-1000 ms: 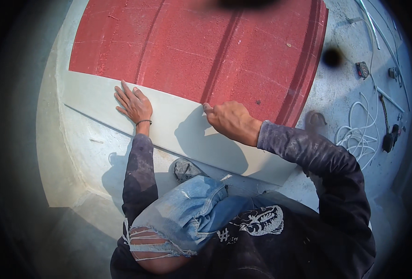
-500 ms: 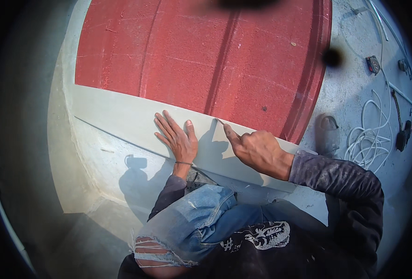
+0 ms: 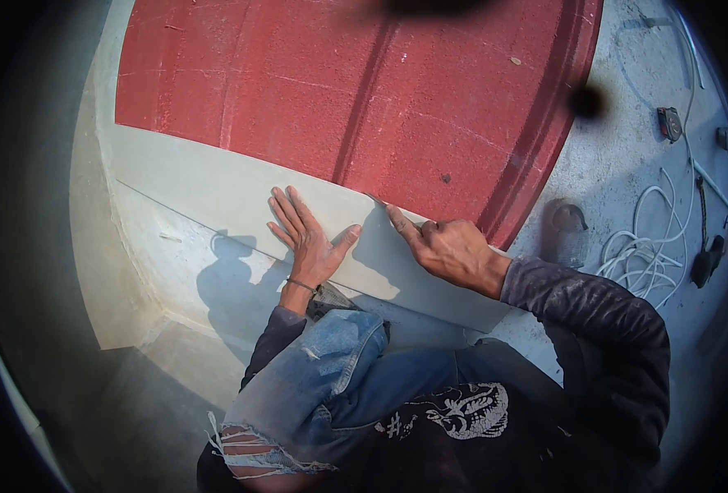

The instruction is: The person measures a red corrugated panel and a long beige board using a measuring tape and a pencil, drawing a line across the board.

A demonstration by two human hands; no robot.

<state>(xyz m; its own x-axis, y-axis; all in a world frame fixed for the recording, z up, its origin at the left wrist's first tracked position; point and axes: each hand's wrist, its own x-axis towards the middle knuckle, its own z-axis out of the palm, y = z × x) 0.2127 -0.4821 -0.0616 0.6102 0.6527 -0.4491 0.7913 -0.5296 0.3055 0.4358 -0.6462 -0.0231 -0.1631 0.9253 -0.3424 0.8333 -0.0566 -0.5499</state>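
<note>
A long pale grey-beige board [image 3: 191,177] lies along the near edge of a red ribbed sheet [image 3: 290,99]. My left hand [image 3: 308,246] is open on the board, palm down, fingers stretched out and thumb spread to the right. My right hand [image 3: 454,251] grips a thin, dark, pointed tool [image 3: 374,198], its index finger extended along it. The tool's tip rests at the board's far edge, where it meets the red sheet. Most of the tool is hidden in my fist, so its exact kind cannot be told.
To the right, a clear plastic container [image 3: 565,234] stands beside a loose coil of white cable [image 3: 639,259]. A tape measure [image 3: 669,124] and a black tool [image 3: 708,261] lie farther right. A low concrete wall [image 3: 105,271] runs along the left. My jeans-clad knee [image 3: 331,361] is close to the board.
The view has shifted, so the scene sits farther left. Along the board, both hands have moved slightly right. My left thumb has spread outward, and the tool's tip has come to the board's edge.
</note>
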